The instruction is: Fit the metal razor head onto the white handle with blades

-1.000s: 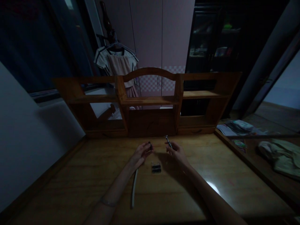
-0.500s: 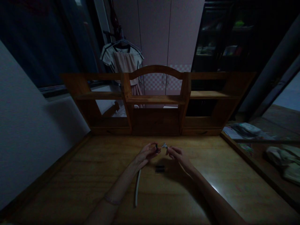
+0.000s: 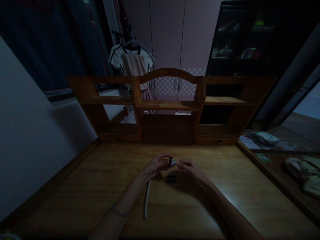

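Observation:
My left hand is closed on a small dark piece, pinched upright between thumb and fingers. My right hand pinches a small shiny metal piece, which meets the dark piece or lies right against it. Both are too small and dim to name. On the desk just below the hands lies a small black object, perhaps two parts side by side. A pale cord or thin tube runs down the desk from under my left wrist; its upper end is hidden.
The wooden desk has a raised right edge. A wooden shelf unit stands along its back. A white wall borders the left. Beyond the right edge lie papers and a pale cloth bundle.
My hands have come together: the metal piece in my right hand moved left and slightly down to the dark piece, which shifted slightly right.

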Demonstrator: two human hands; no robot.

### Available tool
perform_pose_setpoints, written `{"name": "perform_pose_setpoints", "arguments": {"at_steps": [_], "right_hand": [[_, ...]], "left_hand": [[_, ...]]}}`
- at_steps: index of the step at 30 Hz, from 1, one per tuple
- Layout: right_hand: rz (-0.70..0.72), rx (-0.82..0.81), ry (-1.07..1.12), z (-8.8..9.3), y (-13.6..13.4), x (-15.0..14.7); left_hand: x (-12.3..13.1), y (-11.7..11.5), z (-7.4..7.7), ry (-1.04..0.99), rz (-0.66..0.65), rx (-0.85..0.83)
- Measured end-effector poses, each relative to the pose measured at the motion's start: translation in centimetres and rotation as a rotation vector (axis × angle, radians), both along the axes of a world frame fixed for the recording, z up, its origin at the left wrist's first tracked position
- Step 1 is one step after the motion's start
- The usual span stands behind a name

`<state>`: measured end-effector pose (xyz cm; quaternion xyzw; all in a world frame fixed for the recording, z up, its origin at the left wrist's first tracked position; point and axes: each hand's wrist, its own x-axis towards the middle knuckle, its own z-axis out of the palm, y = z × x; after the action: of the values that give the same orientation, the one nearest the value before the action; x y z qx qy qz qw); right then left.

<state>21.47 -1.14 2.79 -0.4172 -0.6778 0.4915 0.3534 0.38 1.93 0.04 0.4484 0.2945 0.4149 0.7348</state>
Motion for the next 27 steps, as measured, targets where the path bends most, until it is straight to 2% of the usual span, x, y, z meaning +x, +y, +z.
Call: {"name": "perform_pose_setpoints", "arguments": {"at_steps": [12, 27], "right_hand": [[-0.036, 0.072, -0.031, 0.03, -0.02, -0.27], [0.003, 0.021, -0.033, -0.09, 0.32, 0.02]], "left_hand": [[0.16, -0.19, 0.36, 0.071, 0.028, 0.021], [0.01, -0.24, 0.46, 0.096, 0.029, 0.040]]}}
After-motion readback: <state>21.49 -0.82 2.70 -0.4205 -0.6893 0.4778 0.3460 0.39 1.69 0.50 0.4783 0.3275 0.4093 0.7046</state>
